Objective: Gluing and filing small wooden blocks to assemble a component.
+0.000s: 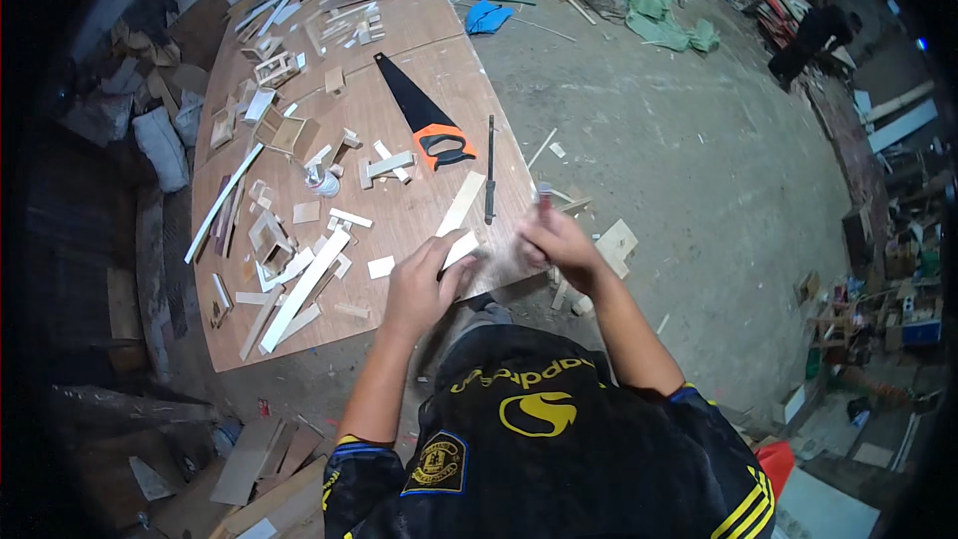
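Observation:
My left hand [417,284] is closed around a short pale wood block [459,248] at the table's near right corner. A pale wooden strip [462,202] runs away from it across the tabletop; whether the two are joined I cannot tell. Past the table edge, my right hand [561,243] is closed on a small tool [544,202] with a reddish body and a paler tip, too smeared by motion to name. A thin black bar [490,172] lies between the strip and the edge. Farther off rests a handsaw [427,118] with a black blade and orange-black handle.
The wooden table [399,210] carries many offcuts, small wooden assemblies [283,132] and a small white container [321,182] on its left. Wood scraps [617,245] lie on the floor beside the near right corner. Another person [820,40] bends over at the far right.

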`<state>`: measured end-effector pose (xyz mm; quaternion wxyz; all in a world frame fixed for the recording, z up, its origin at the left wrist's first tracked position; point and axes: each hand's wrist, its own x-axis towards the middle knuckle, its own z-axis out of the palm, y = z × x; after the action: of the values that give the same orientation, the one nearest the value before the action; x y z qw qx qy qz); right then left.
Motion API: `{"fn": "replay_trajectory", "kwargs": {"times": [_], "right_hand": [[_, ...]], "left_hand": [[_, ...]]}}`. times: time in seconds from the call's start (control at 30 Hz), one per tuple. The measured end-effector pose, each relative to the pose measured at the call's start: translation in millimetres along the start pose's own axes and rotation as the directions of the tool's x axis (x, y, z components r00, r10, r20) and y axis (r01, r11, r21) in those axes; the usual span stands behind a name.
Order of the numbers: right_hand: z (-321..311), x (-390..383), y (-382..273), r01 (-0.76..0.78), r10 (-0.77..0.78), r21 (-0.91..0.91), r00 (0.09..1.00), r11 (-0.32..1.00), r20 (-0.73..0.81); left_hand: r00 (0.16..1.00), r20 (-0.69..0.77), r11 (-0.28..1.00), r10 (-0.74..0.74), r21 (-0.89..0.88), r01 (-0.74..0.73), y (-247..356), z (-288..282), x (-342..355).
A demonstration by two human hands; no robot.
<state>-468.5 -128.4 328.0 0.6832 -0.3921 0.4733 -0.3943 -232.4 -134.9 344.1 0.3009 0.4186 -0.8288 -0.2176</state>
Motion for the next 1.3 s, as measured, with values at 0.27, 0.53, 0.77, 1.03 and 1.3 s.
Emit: {"fn": "replay_trajectory", "kwargs": {"times": [0.27,0.53,0.77,1.03,1.3], "right_hand": [[-78.2,-159.4,125.2,0.03,0.126,0.267,0.828,0.963,-0.546],[-70.7,-211.5,215.0,-0.171,0.317,0.314,0.8,0.934,-0.51],[0.2,-117.2,169.1,-0.065,-0.005,-0.367,0.983,0.928,-0.186],[48.5,-26.8,205.6,-0.311,0.309,-0.41,0.948,0.857,-0.075],[121.7,83.0,231.3,-0.14,0.177,-0.652,0.984,0.745,-0.008]], "left_hand": [[0.935,0.146,0.524,-0.323,-0.795,0.305,42.9,38.4,-62.7],[0.867,0.226,0.175,-0.444,-0.927,0.331,51.6,28.1,-102.7],[0.764,0.292,-0.006,-0.575,-0.935,0.354,41.6,-0.5,-128.5],[0.69,0.278,0.034,-0.668,-0.915,0.402,-48.3,-35.8,-175.5],[0.383,0.088,0.007,-0.92,-0.971,0.241,-139.5,-114.7,-251.5]]}}
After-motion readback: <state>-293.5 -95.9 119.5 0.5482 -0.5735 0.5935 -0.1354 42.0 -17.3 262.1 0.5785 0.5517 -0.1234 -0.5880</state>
